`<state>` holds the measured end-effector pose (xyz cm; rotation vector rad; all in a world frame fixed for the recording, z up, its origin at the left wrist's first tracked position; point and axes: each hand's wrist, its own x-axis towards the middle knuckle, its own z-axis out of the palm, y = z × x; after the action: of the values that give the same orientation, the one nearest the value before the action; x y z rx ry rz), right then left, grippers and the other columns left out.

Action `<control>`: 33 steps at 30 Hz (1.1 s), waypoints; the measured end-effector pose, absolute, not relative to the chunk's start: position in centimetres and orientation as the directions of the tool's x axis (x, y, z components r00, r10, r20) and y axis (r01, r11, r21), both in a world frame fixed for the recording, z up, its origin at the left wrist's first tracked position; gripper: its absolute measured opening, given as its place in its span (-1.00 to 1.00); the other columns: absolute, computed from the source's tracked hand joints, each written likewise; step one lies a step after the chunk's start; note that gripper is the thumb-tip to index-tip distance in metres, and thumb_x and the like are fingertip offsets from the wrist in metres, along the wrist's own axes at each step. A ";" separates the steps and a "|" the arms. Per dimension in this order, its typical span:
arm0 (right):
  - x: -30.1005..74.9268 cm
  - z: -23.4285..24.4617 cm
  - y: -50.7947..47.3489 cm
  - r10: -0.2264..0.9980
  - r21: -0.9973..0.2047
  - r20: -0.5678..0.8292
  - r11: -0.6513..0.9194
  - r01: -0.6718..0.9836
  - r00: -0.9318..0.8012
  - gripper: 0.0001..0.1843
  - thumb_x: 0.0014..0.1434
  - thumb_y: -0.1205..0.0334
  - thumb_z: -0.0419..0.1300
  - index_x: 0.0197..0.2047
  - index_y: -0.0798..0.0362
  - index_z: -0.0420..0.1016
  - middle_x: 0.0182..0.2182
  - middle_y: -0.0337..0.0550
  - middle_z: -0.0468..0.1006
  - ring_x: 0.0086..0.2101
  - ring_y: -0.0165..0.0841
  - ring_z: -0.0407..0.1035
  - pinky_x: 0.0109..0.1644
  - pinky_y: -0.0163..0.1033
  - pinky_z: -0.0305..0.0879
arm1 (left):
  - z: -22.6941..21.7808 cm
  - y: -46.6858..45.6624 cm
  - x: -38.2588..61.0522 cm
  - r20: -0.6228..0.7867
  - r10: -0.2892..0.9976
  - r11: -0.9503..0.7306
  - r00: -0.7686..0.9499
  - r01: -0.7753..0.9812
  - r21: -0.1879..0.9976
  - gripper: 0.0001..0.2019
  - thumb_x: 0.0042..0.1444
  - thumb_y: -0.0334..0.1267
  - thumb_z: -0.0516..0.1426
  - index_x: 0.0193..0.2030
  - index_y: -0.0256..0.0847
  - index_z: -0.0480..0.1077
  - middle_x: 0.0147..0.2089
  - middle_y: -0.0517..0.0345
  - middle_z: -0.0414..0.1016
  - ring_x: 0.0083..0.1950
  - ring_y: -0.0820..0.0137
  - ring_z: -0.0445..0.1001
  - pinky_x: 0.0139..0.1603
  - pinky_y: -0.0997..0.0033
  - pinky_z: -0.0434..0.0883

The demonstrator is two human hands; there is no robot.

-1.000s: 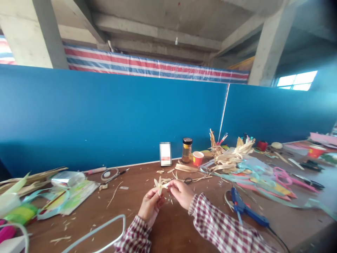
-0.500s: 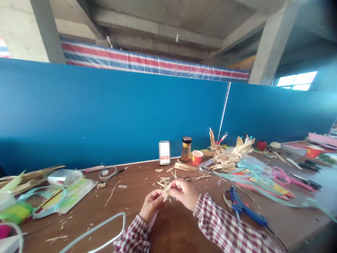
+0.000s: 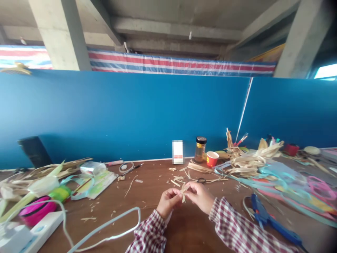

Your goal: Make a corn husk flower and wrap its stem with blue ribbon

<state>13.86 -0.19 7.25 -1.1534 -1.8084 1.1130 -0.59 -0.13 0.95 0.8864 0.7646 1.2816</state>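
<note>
Between my two hands is a small pale flower-like piece, seemingly of dried corn husk [image 3: 183, 193], with several thin petals or strips. My left hand [image 3: 168, 203] pinches it from the left between thumb and fingers. From the right, my right hand [image 3: 201, 196] also pinches it, fingertips close to the left ones. Both hands hover over the brown table [image 3: 150, 207]. Just beyond them lie loose husk scraps [image 3: 177, 181]. The fingers partly hide the piece, so its lower end does not show clearly.
A blue hot glue gun [image 3: 273, 221] lies to the right, near pink scissors [image 3: 319, 188] and a heap of dried husks [image 3: 252, 160]. A lidded jar [image 3: 200, 149] and red paper cup [image 3: 212, 160] stand behind. At left are a white cable [image 3: 105, 228] and power strip [image 3: 47, 228].
The view has turned left, so things appear farther right and more of the table's left side shows. Both hands still pinch the husk piece, whose petals now sit at a slightly different angle.
</note>
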 end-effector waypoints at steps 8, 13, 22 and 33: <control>13.7 6.9 0.5 0.918 -0.938 0.044 0.174 0.300 -0.395 -0.77 0.05 0.08 0.11 -0.40 0.09 0.39 -0.58 -0.25 0.40 -0.56 -0.45 0.28 -0.54 -0.37 0.16 | 0.5 0.1 -0.6 -0.001 0.989 0.081 0.151 -0.523 0.848 -0.72 -0.28 -0.17 0.33 -0.52 -0.32 0.40 -0.63 0.17 0.39 -0.65 0.58 0.25 -0.60 0.55 0.15; 13.4 6.6 1.3 0.919 -0.972 -0.030 0.065 0.226 -0.394 -0.74 0.03 0.04 0.14 -0.33 0.07 0.39 -0.49 -0.22 0.45 -0.49 -0.42 0.35 -0.54 -0.38 0.20 | 0.6 0.4 -0.7 -0.049 0.990 0.120 0.133 -0.601 0.790 -0.73 -0.28 -0.18 0.33 -0.53 -0.31 0.38 -0.64 0.21 0.36 -0.64 0.60 0.24 -0.60 0.58 0.19; 10.2 4.0 2.2 0.940 -0.965 -0.252 -0.263 -0.018 -0.228 -0.62 0.15 -0.02 -0.06 -0.21 0.11 0.34 -0.41 -0.14 0.49 -0.52 -0.50 0.37 -0.58 -0.46 0.16 | 1.2 0.9 -2.4 -0.177 0.984 0.129 0.031 -0.808 0.574 -0.86 -0.16 -0.38 0.28 -0.41 -0.26 0.42 -0.52 0.23 0.42 -0.52 0.58 0.39 -0.47 0.62 0.38; 10.1 5.8 -3.4 0.984 -0.930 0.023 0.086 0.356 -0.176 -0.74 0.01 0.28 0.14 -0.16 0.03 0.39 -0.30 -0.20 0.46 -0.40 -0.42 0.37 -0.32 -0.33 0.29 | 1.0 1.4 -3.5 -0.184 0.982 0.112 -0.043 -0.652 0.750 -0.78 -0.30 -0.34 0.34 -0.47 -0.28 0.42 -0.55 0.28 0.38 -0.54 0.57 0.36 -0.54 0.65 0.36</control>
<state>10.05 -3.45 5.82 -1.3482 -1.6377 1.0928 -3.48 1.43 1.03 0.5195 0.8175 1.4201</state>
